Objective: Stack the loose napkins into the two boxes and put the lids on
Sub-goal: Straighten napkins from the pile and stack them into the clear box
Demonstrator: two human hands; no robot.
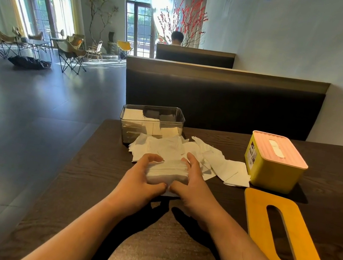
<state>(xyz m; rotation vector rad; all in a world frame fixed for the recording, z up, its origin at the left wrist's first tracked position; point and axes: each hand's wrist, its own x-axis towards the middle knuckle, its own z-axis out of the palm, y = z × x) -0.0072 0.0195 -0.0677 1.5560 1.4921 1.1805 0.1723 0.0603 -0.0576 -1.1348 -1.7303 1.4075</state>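
Observation:
A stack of white napkins point(169, 171) sits on the dark table between my hands. My left hand point(141, 177) grips its left side and my right hand point(191, 183) grips its right side, thumbs at the near edge. Behind the stack lies a loose pile of napkins point(217, 162). A clear box point(151, 124) at the back left holds some napkins and has no lid. A yellow box point(273, 169) at the right wears a pink slotted lid point(278, 149). A yellow-orange wooden lid with a slot point(283, 241) lies flat at the near right.
The dark wooden table point(168, 254) ends at its left edge near the clear box, with floor beyond. A dark booth bench point(221, 97) stands behind the table. A wall runs along the right. A person sits in a far booth.

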